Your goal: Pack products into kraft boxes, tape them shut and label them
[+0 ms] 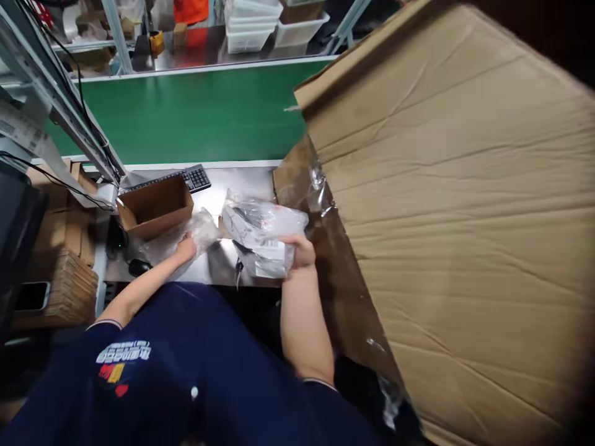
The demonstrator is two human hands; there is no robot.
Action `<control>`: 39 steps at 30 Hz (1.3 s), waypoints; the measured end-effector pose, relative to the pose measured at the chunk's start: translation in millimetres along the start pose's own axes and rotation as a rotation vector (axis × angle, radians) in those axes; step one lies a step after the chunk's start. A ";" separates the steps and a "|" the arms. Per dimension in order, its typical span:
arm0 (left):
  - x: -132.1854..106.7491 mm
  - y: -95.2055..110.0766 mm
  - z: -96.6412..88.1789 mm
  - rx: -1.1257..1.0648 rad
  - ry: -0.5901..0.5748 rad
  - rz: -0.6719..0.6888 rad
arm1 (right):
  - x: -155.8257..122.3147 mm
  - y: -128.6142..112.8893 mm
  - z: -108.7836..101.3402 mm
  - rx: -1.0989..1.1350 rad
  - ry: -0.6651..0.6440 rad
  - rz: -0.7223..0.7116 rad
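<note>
My right hand [301,251] grips a clear plastic bag [260,232] with a dark item and a white barcode label inside, held over the metal worktop [223,263]. My left hand [185,249] rests closed on a second, crumpled clear plastic bag [198,230] lying on the worktop. That bag sits just in front of a small open cardboard box [155,207].
A very large cardboard carton [455,204] with a taped flap fills the right side. A keyboard [195,178] lies behind the small box, beside a green conveyor belt [186,114]. Flat cartons [67,285] are stacked at left, with a phone [31,296] and a mouse [138,267].
</note>
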State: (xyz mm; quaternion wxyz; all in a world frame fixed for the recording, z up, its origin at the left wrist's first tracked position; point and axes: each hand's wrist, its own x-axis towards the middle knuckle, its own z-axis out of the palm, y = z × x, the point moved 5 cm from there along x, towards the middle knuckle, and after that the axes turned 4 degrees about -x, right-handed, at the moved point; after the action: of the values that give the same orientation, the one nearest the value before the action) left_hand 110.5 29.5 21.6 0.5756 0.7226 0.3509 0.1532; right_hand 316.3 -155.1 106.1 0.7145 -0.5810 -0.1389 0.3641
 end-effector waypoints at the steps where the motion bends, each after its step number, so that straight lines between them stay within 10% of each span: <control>1: 0.5 3.7 4.2 0.017 0.027 0.021 | -1.1 -2.6 3.2 0.004 -0.012 -0.007; 6: 3.5 72.5 -1.4 0.195 0.068 0.443 | 2.0 -6.6 31.9 -0.030 -0.289 -0.028; 9: 10.1 98.6 -13.6 0.392 -0.096 0.574 | 14.1 -2.4 55.3 -0.135 -0.501 -0.013; 12: 9.4 82.0 -35.5 0.410 -0.168 0.397 | 29.9 3.3 72.6 -0.261 -0.615 -0.015; 23: -47.1 -3.7 -101.8 0.074 0.445 0.187 | 30.5 32.0 82.6 -0.666 -0.576 -0.462; 33: -76.2 54.7 -48.2 0.455 -0.021 0.317 | -32.3 85.4 96.8 -0.635 -0.798 -0.404; 36: -71.9 62.7 -51.7 0.300 -0.101 0.339 | -16.6 70.6 78.6 -0.506 -0.590 -0.266; 39: -73.4 56.4 -82.3 0.088 0.055 0.319 | 4.1 66.1 46.0 -0.285 -0.248 -0.109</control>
State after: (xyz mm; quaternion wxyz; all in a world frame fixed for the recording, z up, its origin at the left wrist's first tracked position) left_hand 25.7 33.8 111.9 0.5020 0.7892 0.2538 0.2466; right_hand 266.8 -114.8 56.8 0.6211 -0.6185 -0.3072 0.3706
